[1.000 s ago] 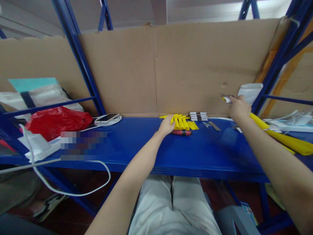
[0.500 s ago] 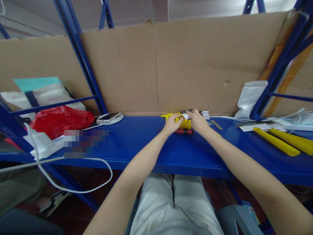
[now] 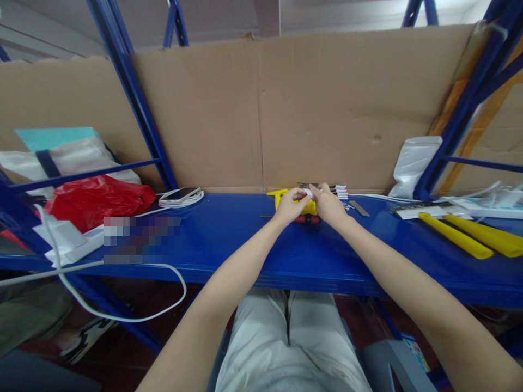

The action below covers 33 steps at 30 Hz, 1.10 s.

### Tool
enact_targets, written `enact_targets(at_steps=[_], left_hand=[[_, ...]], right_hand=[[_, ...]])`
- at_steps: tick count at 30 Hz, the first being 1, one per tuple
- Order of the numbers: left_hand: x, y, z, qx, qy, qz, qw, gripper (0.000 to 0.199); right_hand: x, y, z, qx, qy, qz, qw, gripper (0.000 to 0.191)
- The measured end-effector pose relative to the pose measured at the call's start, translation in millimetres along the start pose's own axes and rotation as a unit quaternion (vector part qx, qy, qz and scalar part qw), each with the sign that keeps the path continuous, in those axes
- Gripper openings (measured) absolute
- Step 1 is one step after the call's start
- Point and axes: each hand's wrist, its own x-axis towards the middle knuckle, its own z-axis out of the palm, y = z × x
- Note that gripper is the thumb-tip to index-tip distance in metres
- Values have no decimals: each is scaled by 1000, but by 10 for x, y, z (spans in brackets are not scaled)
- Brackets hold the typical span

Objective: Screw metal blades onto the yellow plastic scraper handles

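Observation:
My left hand (image 3: 292, 206) and my right hand (image 3: 328, 206) meet over the back of the blue shelf, fingertips closed together. Between them shows a small white piece (image 3: 308, 192), too small to name exactly. Beneath my hands lies a yellow plastic part (image 3: 278, 198), mostly covered by my fingers. A red-handled screwdriver (image 3: 307, 219) rests just in front of it, its thin shaft pointing left. Behind my right hand are several dark strips with white ends (image 3: 340, 190). Tiny screws (image 3: 348, 206) and a flat grey metal strip (image 3: 359, 208) lie to its right.
Two long yellow pieces (image 3: 455, 235) lie on the right of the blue shelf (image 3: 229, 234). A coiled cable with a phone (image 3: 183, 194), a red bag (image 3: 100, 201) and a power strip are on the left. Cardboard (image 3: 327, 109) walls the back; a white cable loops over the front edge.
My left hand has shifted slightly right, bringing its fingertips against those of my right hand at the white piece. The camera view has moved a little.

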Motion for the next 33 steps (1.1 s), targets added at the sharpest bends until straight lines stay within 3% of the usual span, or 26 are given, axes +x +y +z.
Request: enact_targets(at_steps=[6, 8, 13, 22, 27, 33], left_hand=[[-40, -17, 35, -13, -73, -2, 997, 4], [-50, -18, 30, 10, -70, -27, 997, 13], [-23, 1, 10, 36, 9, -87, 995, 35], [-12, 47, 49, -64, 118, -126, 983, 24], [42, 30, -28, -110, 194, -151, 963, 24], [99, -2, -155, -128, 281, -147, 940, 23]], right_hand=[[-4, 4, -18, 5, -4, -38, 999, 56], [3, 13, 10, 7, 1, -66, 998, 56], [37, 17, 75, 15, 28, -88, 996, 55], [63, 66, 116, 69, 59, -107, 990, 61], [88, 101, 154, 99, 62, -107, 987, 62], [74, 38, 52, 82, 5, -69, 994, 56]])
